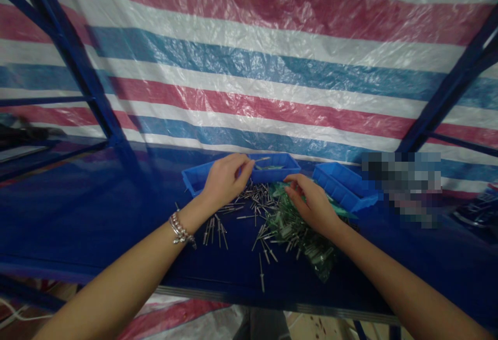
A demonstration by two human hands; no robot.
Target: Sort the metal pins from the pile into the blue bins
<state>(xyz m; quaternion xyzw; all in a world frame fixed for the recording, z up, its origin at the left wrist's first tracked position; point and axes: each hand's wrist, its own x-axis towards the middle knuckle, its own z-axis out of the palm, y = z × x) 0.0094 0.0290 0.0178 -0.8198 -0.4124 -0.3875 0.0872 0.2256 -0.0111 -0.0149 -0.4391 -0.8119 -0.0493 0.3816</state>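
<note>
My left hand (229, 174) is closed in a pinch on a thin metal rivet (261, 159), over the front of the left and middle blue bins. The middle blue bin (278, 175) has a few small pieces inside. My right hand (309, 197) hovers over green-tinted plastic bags (288, 221) of rivets, its fingers curled and slightly apart; nothing shows between them. A pile of loose rivets (259, 195) lies between my hands, with several more scattered towards the table's front edge. The left blue bin (194, 176) is partly hidden by my left hand.
Another blue bin (342, 187) stands right of my right hand on the blue table (97, 215). Blue metal posts rise at both sides. A striped plastic sheet (252, 70) hangs behind. Dark items lie at the far left and far right; one area at right is pixelated.
</note>
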